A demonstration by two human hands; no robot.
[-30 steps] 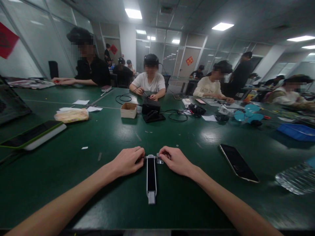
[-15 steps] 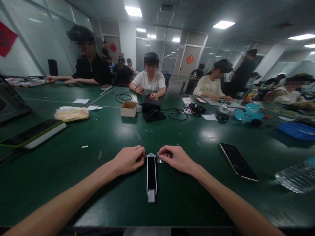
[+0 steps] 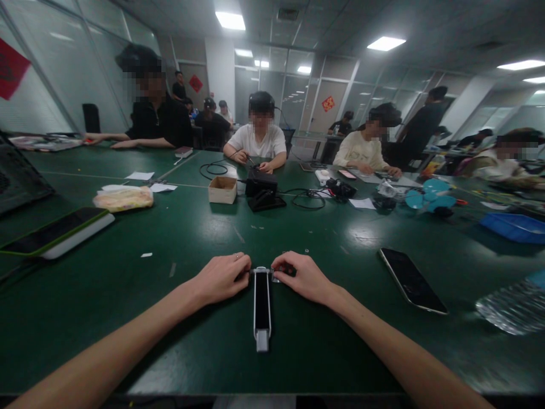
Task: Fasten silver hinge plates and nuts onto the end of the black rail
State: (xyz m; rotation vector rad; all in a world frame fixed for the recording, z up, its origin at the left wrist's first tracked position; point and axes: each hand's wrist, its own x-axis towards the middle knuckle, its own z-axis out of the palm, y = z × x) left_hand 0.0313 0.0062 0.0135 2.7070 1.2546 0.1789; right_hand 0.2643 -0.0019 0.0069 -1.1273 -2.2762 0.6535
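Observation:
A long narrow device lies on the green table in front of me, with a white frame, a black middle and a silver block at its near end. A thin crosspiece runs over its far end. My left hand is closed, fingertips pinched at the crosspiece's left end. On the other side my right hand pinches at the right end, thumb and forefinger together; what lies between them is mostly hidden. Just under those fingers shows a small shiny clear or metal piece.
To the right lie a phone and a clear plastic bottle. At left are a green-edged device and a food packet. Farther off stand a small cardboard box and a blue tray. Several people sit around the table.
My right hand has shifted slightly left, its fingertips closer to the device and covering more of the small shiny piece. My left hand and the device stay in place.

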